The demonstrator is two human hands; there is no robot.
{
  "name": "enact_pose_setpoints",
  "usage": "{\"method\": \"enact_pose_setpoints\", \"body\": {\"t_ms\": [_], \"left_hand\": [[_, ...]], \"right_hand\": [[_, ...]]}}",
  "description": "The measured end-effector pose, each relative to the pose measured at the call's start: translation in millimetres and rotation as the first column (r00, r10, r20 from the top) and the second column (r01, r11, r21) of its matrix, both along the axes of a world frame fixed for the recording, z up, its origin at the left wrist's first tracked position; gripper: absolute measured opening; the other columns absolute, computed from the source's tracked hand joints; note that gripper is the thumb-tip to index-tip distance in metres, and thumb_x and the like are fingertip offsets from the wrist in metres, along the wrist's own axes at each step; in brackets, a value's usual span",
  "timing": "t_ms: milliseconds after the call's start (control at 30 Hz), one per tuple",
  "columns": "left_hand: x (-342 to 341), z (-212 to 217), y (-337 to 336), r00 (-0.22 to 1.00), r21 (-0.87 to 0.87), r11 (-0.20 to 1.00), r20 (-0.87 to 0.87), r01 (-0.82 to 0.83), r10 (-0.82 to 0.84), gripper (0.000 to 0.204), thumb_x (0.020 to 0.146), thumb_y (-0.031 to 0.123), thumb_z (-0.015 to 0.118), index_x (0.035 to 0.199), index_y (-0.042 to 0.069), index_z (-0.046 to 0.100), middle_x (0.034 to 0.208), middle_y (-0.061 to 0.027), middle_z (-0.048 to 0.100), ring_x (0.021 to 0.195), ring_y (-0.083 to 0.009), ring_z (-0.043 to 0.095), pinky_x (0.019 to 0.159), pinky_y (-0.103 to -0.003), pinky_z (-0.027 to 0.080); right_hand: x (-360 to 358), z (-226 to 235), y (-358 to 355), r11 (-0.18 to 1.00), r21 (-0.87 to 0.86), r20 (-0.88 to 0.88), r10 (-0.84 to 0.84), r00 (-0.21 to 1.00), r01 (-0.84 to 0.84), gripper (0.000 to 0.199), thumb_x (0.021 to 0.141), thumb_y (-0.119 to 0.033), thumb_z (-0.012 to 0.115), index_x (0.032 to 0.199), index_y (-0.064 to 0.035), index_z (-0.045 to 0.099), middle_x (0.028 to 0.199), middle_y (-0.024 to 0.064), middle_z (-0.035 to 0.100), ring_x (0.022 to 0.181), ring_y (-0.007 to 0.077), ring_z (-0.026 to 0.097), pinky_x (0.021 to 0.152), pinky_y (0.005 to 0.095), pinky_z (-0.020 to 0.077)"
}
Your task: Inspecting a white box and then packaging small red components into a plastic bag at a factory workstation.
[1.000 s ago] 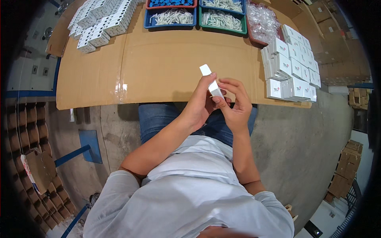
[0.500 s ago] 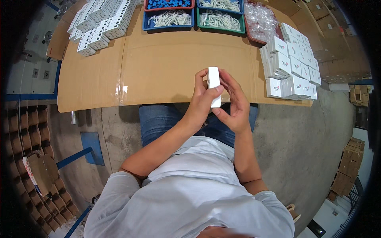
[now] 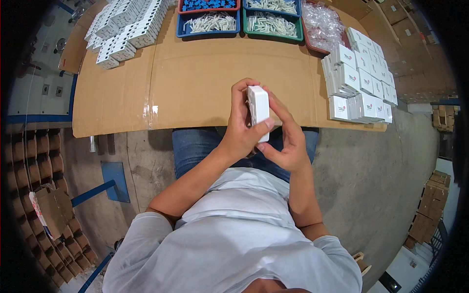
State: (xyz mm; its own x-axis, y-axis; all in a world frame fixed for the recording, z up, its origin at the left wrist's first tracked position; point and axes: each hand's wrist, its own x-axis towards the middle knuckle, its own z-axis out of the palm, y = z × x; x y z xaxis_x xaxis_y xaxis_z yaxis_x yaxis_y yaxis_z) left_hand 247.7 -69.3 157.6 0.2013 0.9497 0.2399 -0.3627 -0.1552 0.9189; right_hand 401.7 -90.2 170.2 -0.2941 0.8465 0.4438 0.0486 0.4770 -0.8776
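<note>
The step in hand looks like handling a single white block (image 3: 262,105) between both hands, perhaps turning or checking it. It is held up over the near edge of the desk (image 3: 210,83), in front of the lap, its long side running near to far and leaning slightly.

The left hand (image 3: 240,136) does the gripping: its fingers (image 3: 237,100) wrap the left side and far end, and its thumb lies across the nearer part of the block's smooth narrow side. The right hand (image 3: 293,146) cups the right side, fingertips by the far end and thumb beside the near end; whether those fingers press on it I cannot tell. The block's left face looks uneven, but is too small to make out.

As I judge it, the next move calls for a steady left hold, with the right fingers placed to support or turn the block.

On the desk, white blocks (image 3: 129,36) stand stacked at the far left, and white boxes (image 3: 361,78) are piled at the right.
</note>
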Motion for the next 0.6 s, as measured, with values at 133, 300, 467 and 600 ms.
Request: {"method": "enact_pose_setpoints", "body": {"t_ms": [133,300,467,600], "left_hand": [[4.9,-0.2,-2.2,0.968,-0.479,0.862,0.248,0.165,-0.047,0.054,0.095,0.038,0.061,0.137,0.013,0.037,0.114,-0.0065,0.048,0.101,-0.0159,0.053,0.084,-0.031,0.048],[7.7,16.9,-5.4,0.932,-0.695,0.664,0.364,0.277,-0.008,0.058,0.095,0.061,0.057,0.126,0.014,0.047,0.101,-0.0047,0.053,0.083,-0.0146,0.058,0.072,-0.029,0.05],[10.2,45.4,-11.3,0.944,-0.715,0.664,0.328,0.219,0.043,0.059,0.093,0.063,0.058,0.124,0.013,0.051,0.102,-0.0036,0.053,0.085,-0.0136,0.057,0.075,-0.03,0.05],[7.3,41.4,-14.9,0.927,-0.688,0.674,0.374,0.271,0.01,0.059,0.094,0.059,0.059,0.132,0.015,0.048,0.104,-0.0023,0.053,0.09,-0.0118,0.056,0.075,-0.028,0.048]], "right_hand": [[-3.8,7.0,8.7,0.987,0.091,0.209,-0.151,0.966,0.134,0.079,0.082,-0.02,0.082,0.15,-0.0031,0.047,0.158,0.0207,0.043,0.145,0.0338,0.044,0.117,0.0455,0.0344],[-10.1,4.6,9.8,0.989,-0.063,0.094,-0.126,0.988,0.133,0.072,0.087,-0.026,0.08,0.148,-0.0015,0.049,0.155,0.0209,0.045,0.141,0.0333,0.048,0.113,0.0425,0.0391],[-16.6,10.2,6.5,0.99,-0.088,0.018,-0.11,0.994,0.111,0.067,0.093,-0.032,0.075,0.146,0.0006,0.051,0.152,0.0224,0.048,0.137,0.0347,0.051,0.11,0.0405,0.0425],[-17.7,7.7,12.0,0.992,0.062,0.002,-0.112,0.994,0.112,0.065,0.096,-0.036,0.07,0.146,0.0018,0.051,0.15,0.0254,0.048,0.135,0.0377,0.052,0.11,0.0416,0.0428]]}}
